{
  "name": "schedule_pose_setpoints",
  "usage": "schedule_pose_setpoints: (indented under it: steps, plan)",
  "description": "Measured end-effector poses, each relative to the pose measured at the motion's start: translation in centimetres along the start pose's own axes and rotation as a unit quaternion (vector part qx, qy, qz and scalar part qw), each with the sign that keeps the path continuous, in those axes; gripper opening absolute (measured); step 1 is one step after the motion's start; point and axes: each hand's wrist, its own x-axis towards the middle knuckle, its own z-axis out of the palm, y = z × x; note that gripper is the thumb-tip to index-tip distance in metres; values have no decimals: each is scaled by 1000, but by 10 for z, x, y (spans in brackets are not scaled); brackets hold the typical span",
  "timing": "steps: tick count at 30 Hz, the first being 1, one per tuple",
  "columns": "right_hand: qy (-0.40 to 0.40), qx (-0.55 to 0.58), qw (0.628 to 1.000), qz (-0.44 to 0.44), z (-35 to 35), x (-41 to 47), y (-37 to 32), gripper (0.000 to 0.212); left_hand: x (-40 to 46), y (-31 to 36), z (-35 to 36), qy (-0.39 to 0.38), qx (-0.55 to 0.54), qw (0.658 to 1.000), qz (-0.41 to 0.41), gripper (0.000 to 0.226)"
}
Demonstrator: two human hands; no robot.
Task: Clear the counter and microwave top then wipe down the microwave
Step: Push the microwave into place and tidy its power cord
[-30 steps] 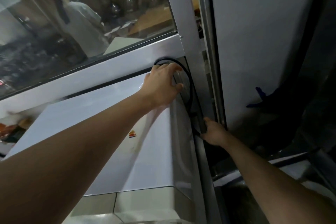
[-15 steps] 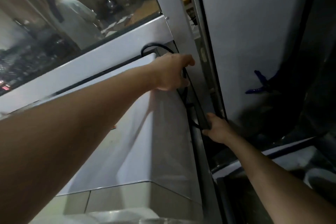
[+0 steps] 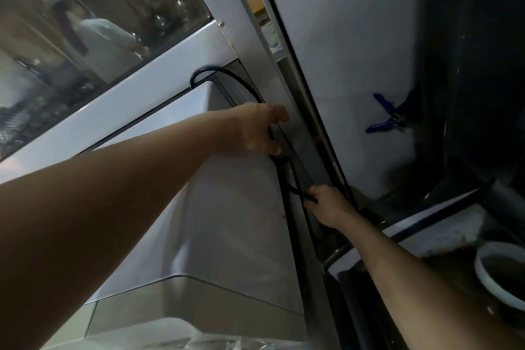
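Microwave (image 3: pixel 221 230) sits closest, a white box squeezed against a metal post (image 3: pixel 272 99) on its right, its top bare where it shows. Along that tight gap the right hand (image 3: pixel 329 207) pinches the black cord (image 3: pixel 298 193) low down, while farther up the left hand (image 3: pixel 255 131) curls its fingers over the back right edge of the box, around the same cord, which loops on behind toward the window (image 3: pixel 99 23). If either hand tugs hard, I judge the cord could snag in the gap or drag the box askew, and the white bowl (image 3: pixel 500 273) and blue clip (image 3: pixel 389 119) on the right are near enough for an elbow to knock.
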Motion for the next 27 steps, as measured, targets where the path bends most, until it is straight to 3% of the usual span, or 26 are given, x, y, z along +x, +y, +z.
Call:
schedule_pose_setpoints:
  steps: [7, 10, 17, 22, 27]
  plan:
    - [80, -10, 996, 35, -15, 3, 5, 16, -2, 4, 0, 12, -7, 1000, 0, 69]
    - [80, -7, 996, 35, -29, 1, 4, 17, -1, 6, 0, 14, -14, 1000, 0, 70]
    - [137, 7, 990, 2, -57, -18, -2, 17, -8, 7, -3, 9, -34, 999, -6, 71]
    - [155, 32, 983, -91, -81, -42, -11, 18, -17, 8, -7, 10, -50, 999, -7, 72]
    - [180, 36, 978, -98, -103, -55, -29, 18, -27, 10, -14, 23, -60, 998, 6, 73]
